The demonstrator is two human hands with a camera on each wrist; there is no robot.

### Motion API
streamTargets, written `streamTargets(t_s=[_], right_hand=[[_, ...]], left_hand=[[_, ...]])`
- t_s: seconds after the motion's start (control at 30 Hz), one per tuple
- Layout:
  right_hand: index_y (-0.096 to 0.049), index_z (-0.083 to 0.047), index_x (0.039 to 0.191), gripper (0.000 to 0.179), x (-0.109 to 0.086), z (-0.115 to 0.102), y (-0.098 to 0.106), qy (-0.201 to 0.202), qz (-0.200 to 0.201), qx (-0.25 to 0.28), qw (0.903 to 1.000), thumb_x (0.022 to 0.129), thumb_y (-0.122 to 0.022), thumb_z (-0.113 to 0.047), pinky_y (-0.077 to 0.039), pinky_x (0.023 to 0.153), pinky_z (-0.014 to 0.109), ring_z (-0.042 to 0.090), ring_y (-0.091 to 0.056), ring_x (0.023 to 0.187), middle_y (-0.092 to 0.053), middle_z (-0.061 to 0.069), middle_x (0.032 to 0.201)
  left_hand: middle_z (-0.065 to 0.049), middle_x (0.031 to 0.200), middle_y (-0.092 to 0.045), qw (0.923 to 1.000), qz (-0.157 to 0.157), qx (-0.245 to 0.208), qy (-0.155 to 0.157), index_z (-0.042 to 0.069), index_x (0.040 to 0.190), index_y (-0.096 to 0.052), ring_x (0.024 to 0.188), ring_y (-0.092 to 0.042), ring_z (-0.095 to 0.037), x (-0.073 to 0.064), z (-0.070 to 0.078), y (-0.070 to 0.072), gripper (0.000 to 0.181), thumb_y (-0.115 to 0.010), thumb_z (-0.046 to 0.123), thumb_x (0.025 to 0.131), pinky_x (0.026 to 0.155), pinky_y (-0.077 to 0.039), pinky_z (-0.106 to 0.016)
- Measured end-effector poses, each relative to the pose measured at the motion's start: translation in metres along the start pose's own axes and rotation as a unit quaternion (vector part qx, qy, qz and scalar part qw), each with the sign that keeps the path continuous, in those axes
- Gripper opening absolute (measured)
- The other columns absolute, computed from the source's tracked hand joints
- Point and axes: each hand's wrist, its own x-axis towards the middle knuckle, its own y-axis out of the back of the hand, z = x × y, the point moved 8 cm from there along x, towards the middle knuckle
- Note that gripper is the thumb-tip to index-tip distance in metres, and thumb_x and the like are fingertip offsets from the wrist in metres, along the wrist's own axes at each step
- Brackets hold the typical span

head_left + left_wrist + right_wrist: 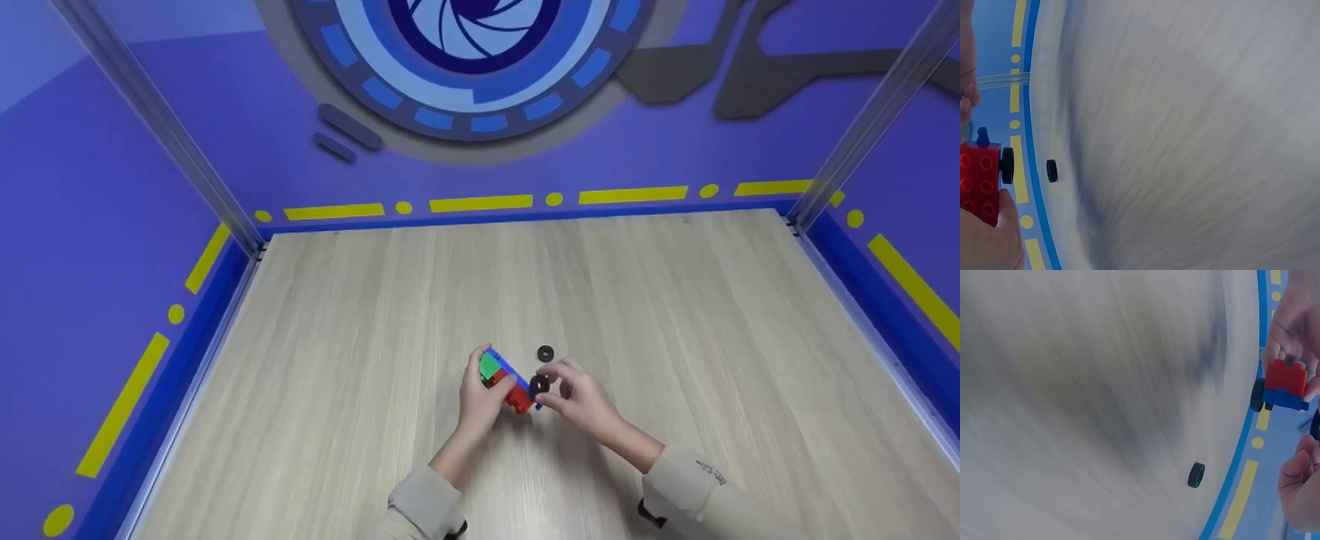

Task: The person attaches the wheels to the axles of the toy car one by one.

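Observation:
My left hand grips a toy car of building bricks, with a red brick, a green brick and a blue base. On one side of the car sits a black wheel, also visible in the left wrist view. Close to the car's right end, my right hand pinches another black wheel between thumb and fingers. In the right wrist view that wheel is cut off by the frame's edge, apart from the car. A loose black wheel lies on the table just beyond the right hand.
The light wooden table is enclosed at the back and sides by blue panels with yellow markings. Metal posts stand at the rear corners.

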Motion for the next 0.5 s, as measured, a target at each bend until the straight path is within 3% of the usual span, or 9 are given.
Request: streamTargets(t_s=[0.27,0.4,0.5], right_hand=[[-0.060,-0.005,0.099,0.028,-0.001,-0.008,-0.003,0.033,0.008,-0.008,0.9994,0.073,-0.070,-0.011,-0.041,0.056,0.018,0.013,-0.049,0.065,-0.055,0.001,0.089],[-0.060,-0.005,0.099,0.029,-0.002,-0.009,-0.005,0.045,0.011,-0.017,0.9988,0.072,-0.070,-0.011,-0.042,0.057,0.018,0.022,-0.052,0.073,-0.056,0.000,0.089],[-0.060,-0.007,0.097,0.028,-0.003,-0.010,-0.006,0.054,0.017,-0.025,0.9981,0.072,-0.071,-0.011,-0.042,0.057,0.018,0.016,-0.051,0.074,-0.056,-0.001,0.089]], left_hand=[[-0.014,0.123,-0.043,0.9999,-0.011,-0.010,-0.009,0.016,0.134,-0.031,0.100,-0.046,-0.024,-0.001,0.004,-0.001,0.064,-0.060,0.012,0.077,0.076,-0.047,-0.031],[-0.017,0.121,-0.044,0.9998,-0.013,-0.010,-0.011,0.011,0.133,-0.031,0.099,-0.047,-0.026,-0.012,0.025,0.003,0.062,-0.058,0.008,0.078,0.075,-0.047,-0.032],[-0.019,0.119,-0.044,0.9998,-0.014,-0.004,-0.016,0.008,0.133,-0.031,0.097,-0.048,-0.025,-0.021,0.038,0.004,0.061,-0.056,0.006,0.078,0.074,-0.047,-0.031]])
